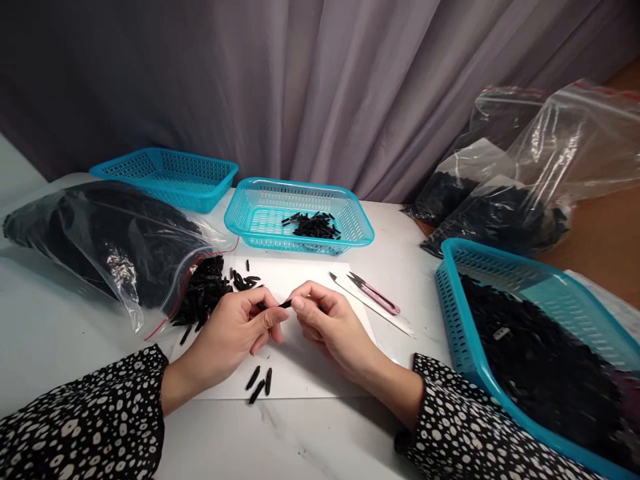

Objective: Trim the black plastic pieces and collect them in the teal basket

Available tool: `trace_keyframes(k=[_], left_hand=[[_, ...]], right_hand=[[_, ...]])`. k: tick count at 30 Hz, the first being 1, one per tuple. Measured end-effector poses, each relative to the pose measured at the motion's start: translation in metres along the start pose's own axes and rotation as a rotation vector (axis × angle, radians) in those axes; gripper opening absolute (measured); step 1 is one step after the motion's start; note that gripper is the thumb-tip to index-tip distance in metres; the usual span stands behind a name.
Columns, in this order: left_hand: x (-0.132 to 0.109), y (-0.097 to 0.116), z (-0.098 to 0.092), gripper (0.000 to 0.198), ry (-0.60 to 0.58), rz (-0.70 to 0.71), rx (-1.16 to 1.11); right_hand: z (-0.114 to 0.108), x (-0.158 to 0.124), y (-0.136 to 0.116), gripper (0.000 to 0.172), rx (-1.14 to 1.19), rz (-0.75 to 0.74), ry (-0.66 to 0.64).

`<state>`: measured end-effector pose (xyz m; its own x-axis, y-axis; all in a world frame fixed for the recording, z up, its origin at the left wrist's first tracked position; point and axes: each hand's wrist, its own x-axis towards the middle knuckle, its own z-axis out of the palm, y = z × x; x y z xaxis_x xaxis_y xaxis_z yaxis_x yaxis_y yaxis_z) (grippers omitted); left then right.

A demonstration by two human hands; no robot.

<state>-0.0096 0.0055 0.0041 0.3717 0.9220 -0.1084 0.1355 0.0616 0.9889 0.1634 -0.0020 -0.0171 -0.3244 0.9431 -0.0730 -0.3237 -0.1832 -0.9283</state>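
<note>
Between both hands, above a white sheet (320,383), is a small black strip (285,304). My left hand (245,323) pinches one end of it between thumb and fingers. The other end sits in the pinch of my right hand (325,317). Fingers cover most of the strip, so its exact kind is hidden. A few similar black pieces (258,391) lie on the sheet below my hands. Beside my left hand, a heap of black pieces (203,290) spills from the mouth of a clear zip bag (115,240).
Behind my hands stands a blue basket (240,217) with some black pieces; another blue basket (220,193) is at back left. Pink thread snips (380,297) and a thin white tool (373,307) lie to the right. A fuller blue basket (453,320) and zip bags (505,213) stand farther right.
</note>
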Motion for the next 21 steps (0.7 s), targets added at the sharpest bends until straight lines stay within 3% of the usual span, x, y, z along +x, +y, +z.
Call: trace_keyframes(k=[7,13,21], left_hand=[[0.0014,-0.0017,-0.0028,0.035,0.035,0.038,0.02],[0.0008,-0.0008,-0.0015,0.025,0.065,-0.088,-0.105],[0.0027,-0.0013,0.0004,0.023,0.066,-0.059,-0.097]], right_hand=[[0.0001,0.0009,-0.0007,0.034,0.076,0.028,0.069],[0.0,0.0009,-0.0035,0.038,0.17,0.088,0.133],[-0.0005,0.0019,-0.0025,0.037,0.158,0.1,0.147]])
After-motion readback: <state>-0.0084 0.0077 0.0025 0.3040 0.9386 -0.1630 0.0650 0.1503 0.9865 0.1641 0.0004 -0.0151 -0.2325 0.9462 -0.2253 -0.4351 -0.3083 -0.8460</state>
